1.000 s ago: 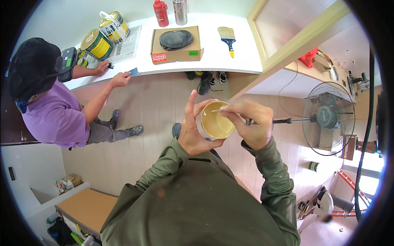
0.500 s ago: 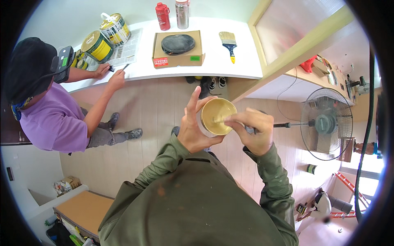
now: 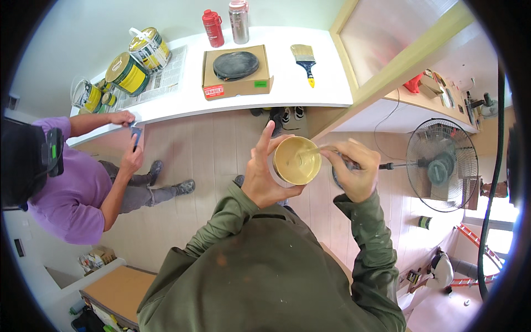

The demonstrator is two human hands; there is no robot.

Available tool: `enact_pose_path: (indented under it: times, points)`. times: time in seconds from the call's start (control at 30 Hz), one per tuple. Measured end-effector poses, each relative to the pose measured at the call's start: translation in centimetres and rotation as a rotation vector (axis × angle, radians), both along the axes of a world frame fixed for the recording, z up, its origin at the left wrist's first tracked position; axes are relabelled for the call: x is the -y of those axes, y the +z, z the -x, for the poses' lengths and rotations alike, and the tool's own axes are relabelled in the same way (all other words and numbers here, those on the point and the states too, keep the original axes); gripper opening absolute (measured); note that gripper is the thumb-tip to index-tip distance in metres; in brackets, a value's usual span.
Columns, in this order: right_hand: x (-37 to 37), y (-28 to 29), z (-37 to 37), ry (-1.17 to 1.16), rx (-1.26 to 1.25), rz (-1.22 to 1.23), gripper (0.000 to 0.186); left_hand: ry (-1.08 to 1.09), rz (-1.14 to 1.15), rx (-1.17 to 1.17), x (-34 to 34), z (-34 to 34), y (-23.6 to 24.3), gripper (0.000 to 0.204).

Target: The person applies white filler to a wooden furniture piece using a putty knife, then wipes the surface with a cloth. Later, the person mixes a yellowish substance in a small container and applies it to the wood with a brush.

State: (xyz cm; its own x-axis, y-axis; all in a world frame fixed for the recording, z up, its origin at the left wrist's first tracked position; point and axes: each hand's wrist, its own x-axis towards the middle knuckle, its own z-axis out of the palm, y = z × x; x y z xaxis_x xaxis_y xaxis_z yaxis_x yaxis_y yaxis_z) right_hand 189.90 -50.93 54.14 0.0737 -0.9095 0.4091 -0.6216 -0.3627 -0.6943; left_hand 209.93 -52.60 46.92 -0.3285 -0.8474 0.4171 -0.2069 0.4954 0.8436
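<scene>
The right grip (image 3: pixel 355 169) has shifted rightward, pinching a stick (image 3: pixel 311 151) angled into the cup (image 3: pixel 285 157) the left grip (image 3: pixel 262 172) clasps.

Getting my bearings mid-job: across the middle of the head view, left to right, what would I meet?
Co-worker in a purple shirt → left hand → yellow-lined cup → right hand → standing fan.

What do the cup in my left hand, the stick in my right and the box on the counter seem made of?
Cup: paper or plastic, can't tell which; thin rim, faintly glossy yellowish inside. Stick: probably wood, pale tan, slim; finish unclear. Box: likely cardboard, matte brown, folded edges.
</scene>
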Motion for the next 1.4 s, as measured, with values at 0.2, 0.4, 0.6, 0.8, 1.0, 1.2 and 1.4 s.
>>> enact_pose_path:
  times: [0.2,0.4,0.6,0.8,1.0,1.2,1.4]
  points:
    - [0.0,-0.7,-1.9,0.201,-0.002,0.047,0.016,0.017,-0.054,-0.079,0.3,0.1,-1.0,0.126]
    - [-0.5,-0.4,0.4,-0.014,-0.063,0.051,0.014,-0.064,-0.029,-0.001,0.5,0.0,-0.5,0.126]
    - [-0.6,-1.2,-1.7,0.134,0.007,0.055,0.015,-0.090,-0.058,-0.019,0.2,0.3,-0.7,0.125]
    - [-1.8,-0.8,0.9,-0.071,-0.056,0.031,0.013,-0.083,0.000,0.028,0.1,0.5,-0.7,0.124]
    - [-2.0,-1.8,-1.5,0.098,-0.003,0.033,0.014,-0.087,-0.034,0.017,-0.2,0.4,-0.8,0.123]
    - [-2.5,-0.8,0.4,-0.029,-0.080,0.047,0.016,-0.105,-0.025,0.042,-0.4,0.6,-0.5,0.123]
    - [-1.8,-1.6,-2.1,0.148,-0.025,0.069,0.019,-0.146,-0.120,-0.081,-0.5,0.2,-1.3,0.123]
